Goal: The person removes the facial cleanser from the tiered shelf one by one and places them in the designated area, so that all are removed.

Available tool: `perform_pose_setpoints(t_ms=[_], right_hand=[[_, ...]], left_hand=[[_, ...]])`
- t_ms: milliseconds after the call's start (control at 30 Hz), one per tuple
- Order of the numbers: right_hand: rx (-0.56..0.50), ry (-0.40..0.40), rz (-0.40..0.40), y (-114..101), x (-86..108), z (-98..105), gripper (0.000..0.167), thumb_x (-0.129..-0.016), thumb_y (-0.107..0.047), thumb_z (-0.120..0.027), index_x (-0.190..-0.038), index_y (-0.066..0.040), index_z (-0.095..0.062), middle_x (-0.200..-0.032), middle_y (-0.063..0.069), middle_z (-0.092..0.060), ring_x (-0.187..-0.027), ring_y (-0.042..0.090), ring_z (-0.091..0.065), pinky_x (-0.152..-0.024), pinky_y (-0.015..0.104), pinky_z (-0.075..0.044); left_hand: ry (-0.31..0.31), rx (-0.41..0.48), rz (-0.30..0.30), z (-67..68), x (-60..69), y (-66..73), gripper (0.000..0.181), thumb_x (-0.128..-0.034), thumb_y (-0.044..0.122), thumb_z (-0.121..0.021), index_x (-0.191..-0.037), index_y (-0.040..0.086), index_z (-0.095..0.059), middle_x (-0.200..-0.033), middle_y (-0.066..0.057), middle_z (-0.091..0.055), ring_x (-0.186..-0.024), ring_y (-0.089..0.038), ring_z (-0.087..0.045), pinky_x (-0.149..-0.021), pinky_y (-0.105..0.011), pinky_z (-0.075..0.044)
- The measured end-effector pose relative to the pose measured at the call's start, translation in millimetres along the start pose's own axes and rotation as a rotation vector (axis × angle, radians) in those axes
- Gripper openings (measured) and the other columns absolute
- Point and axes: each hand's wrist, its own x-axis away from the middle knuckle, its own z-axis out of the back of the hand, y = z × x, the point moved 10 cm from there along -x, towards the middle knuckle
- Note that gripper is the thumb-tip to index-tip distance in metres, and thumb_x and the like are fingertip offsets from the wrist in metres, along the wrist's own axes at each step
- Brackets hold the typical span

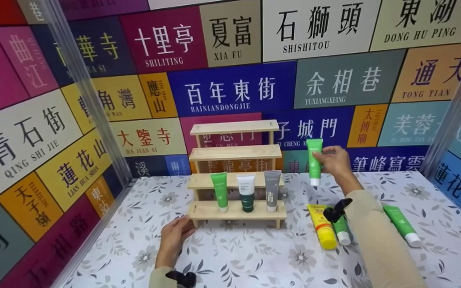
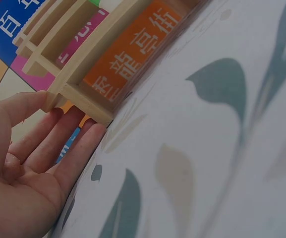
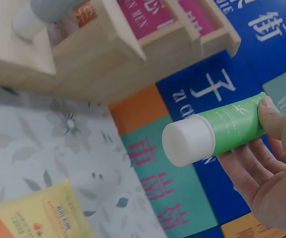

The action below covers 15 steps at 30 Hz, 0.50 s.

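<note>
My right hand (image 1: 337, 163) pinches a green squeeze tube (image 1: 314, 162) between thumb and fingers. The tube hangs in the air right of a stepped wooden display stand (image 1: 235, 152), its white cap downward in the head view. In the right wrist view the cap (image 3: 188, 140) faces the camera. My left hand (image 1: 174, 237) holds the stand's lower left corner, thumb on the board's end and fingers by the leg (image 2: 85, 103). On the bottom step stand a green tube (image 1: 220, 191), a white and dark-green tube (image 1: 246, 190) and a grey tube (image 1: 272, 191).
Right of the stand, a yellow tube (image 1: 321, 226) and a green tube (image 1: 341, 230), partly hidden by my right wrist, lie on the floral-patterned table (image 1: 262, 260). Another green tube (image 1: 402, 226) lies beyond my right forearm. A colourful sign-covered wall (image 1: 230, 88) rises behind.
</note>
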Motion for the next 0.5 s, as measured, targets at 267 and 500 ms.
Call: perform_pose_setpoints(t_ms=[267, 500], right_hand=[[-0.003, 0.026, -0.145, 57.6, -5.7, 0.9, 0.053, -0.098, -0.032, -0.066, -0.137, -0.002, -0.047, -0.119, 0.013, -0.059, -0.1, 0.022, -0.063, -0.084, 0.036, -0.062], [0.001, 0.068, -0.167, 80.0, -8.9, -7.2, 0.05, -0.095, -0.03, -0.069, -0.132, -0.001, -0.052, -0.125, 0.017, -0.059, -0.101, 0.023, -0.062, -0.083, 0.039, -0.062]], left_hand=[[-0.011, 0.002, 0.008, -1.8, 0.7, -0.3, 0.044, -0.0997, 0.02, -0.062, -0.13, -0.012, -0.058, -0.113, -0.025, -0.072, -0.096, -0.023, -0.073, -0.086, -0.032, -0.062], [-0.006, 0.007, 0.025, -0.1, -2.1, -3.6, 0.042, -0.0999, 0.018, -0.061, -0.129, -0.011, -0.059, -0.112, -0.022, -0.073, -0.096, -0.023, -0.073, -0.087, -0.033, -0.062]])
